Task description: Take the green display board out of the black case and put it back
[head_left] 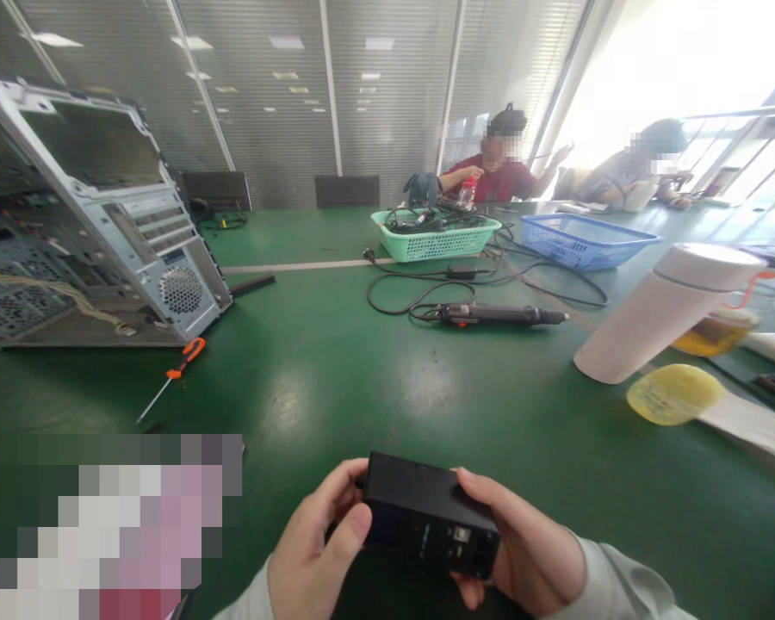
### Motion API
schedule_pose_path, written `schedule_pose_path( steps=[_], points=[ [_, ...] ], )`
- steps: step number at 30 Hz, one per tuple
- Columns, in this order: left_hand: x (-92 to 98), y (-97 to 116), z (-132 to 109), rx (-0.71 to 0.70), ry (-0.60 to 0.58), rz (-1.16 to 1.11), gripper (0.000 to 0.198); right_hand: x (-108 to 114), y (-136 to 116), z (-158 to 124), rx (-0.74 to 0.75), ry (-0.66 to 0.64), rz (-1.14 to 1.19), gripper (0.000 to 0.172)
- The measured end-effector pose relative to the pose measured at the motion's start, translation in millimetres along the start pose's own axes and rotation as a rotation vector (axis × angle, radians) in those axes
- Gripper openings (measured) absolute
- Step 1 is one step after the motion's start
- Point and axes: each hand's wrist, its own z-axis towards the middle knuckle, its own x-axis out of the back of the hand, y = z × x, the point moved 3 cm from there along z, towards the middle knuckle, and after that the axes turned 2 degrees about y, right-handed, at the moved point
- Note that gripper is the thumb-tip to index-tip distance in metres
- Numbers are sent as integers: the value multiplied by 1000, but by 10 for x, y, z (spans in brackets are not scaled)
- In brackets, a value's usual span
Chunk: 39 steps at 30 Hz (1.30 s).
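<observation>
A black rectangular box (pixel 419 508) with small ports and light markings on its near side is held low over the green table, close to me. My left hand (pixel 326 538) grips its left end, thumb on the near side. Around the right end is my right hand (pixel 523 542), with its thumb on the top edge and other fingers beneath. Some fingertips of both hands are hidden behind or under the box.
An open metal computer case (pixel 122 215) stands at left, an orange-handled screwdriver (pixel 186 357) beside it. Beyond are a black electric screwdriver (pixel 497 315), a green basket (pixel 439 244) of cables and a blue basket (pixel 581 241). A white bottle (pixel 665 314) stands right. Two people sit at the far side.
</observation>
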Motion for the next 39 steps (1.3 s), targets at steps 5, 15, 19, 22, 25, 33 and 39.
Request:
schedule_pose_path(
  steps=[5,15,19,22,25,33,39],
  points=[
    [24,-49,-28,58,79,-22,40,-65,-74,-64,-51,36,-6,59],
    [46,-156,-39,123,121,-87,41,-61,-74,-63,-157,134,4,65],
    [61,-176,-38,117,132,-92,38,-90,-95,-83,-166,132,3,65],
    [61,-174,-34,110,143,-93,40,-119,-109,-101,-189,167,-16,70],
    [48,-156,-33,112,161,-88,43,-125,-106,-98,-220,192,-39,75],
    [8,-91,-36,103,186,-84,49,-32,-44,-57,-167,111,-12,61],
    [19,-116,-33,107,179,-87,47,-12,-33,-40,-150,91,-15,57]
  ],
)
